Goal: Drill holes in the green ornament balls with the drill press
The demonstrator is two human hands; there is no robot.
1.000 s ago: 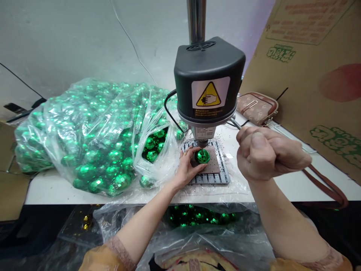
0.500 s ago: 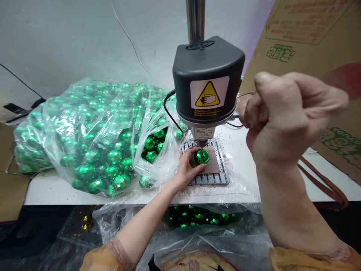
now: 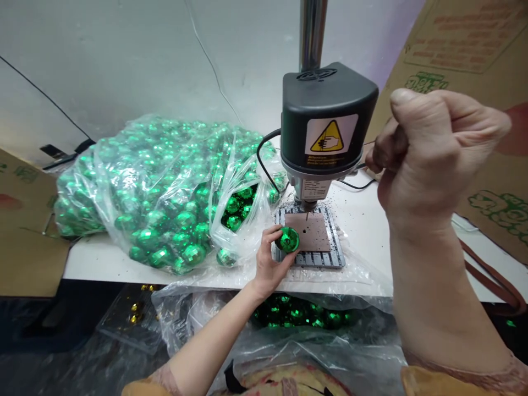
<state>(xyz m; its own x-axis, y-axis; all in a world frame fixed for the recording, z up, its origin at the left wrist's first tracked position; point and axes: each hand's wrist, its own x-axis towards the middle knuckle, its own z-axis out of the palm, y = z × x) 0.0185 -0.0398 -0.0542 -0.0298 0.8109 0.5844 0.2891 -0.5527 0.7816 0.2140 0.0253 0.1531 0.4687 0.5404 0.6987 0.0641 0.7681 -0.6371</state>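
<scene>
My left hand grips a shiny green faceted ball between thumb and fingers, a dark spot on its upward face. The ball is over the left part of the slotted metal base, clear of the drill bit. A flat pinkish plate with a small dark hole lies under the bit. Raised to the right of the black drill press head, my right hand is closed in a fist; whatever it holds is hidden.
A large clear bag of green balls lies on the white table to the left, its mouth facing the drill. Below the table edge, another plastic bag holds more green balls. Cardboard boxes stand on both sides. Dark shavings litter the table.
The green ball has left its place under the bit, moving left and toward me in my left hand. The bit is now bare, and the plate's hole shows. My right hand stays closed.
</scene>
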